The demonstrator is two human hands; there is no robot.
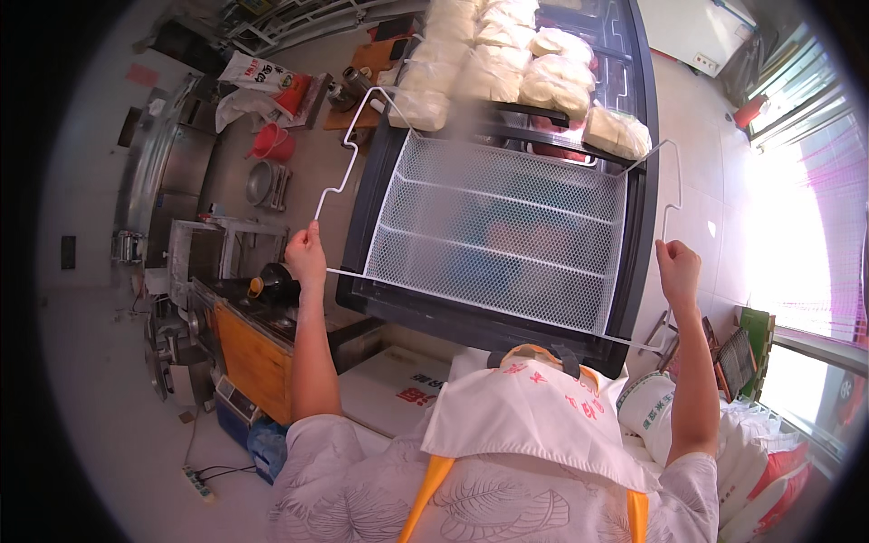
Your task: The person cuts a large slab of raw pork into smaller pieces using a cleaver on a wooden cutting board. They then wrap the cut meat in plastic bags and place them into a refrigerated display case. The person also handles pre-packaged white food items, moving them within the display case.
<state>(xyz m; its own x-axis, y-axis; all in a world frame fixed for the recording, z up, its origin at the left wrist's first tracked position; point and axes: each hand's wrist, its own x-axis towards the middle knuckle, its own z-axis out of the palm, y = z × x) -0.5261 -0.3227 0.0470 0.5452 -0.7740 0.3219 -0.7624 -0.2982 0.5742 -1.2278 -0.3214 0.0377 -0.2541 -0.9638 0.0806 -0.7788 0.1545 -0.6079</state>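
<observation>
A white wire-mesh basket (502,202) hangs level over the dark-framed opening of a chest freezer (434,307). My left hand (307,256) is closed around its bent wire handle on the left. The matching handle on the right is in my right hand (679,269). Nothing lies on the mesh; blurred blue and pinkish shapes show through it from below. Past the basket's far end, several clear plastic bags of pale food (499,75) are stacked. One similar bag (616,131) rests at the far right corner, by a dark crossbar.
Left stand a dark bottle with a yellow cap (275,282), a wood-sided bench (251,360), a red bucket (273,142) and a metal bowl (261,182). White sacks (750,461) fill the lower right, near a bright window (808,224). A smudge blurs the view's middle.
</observation>
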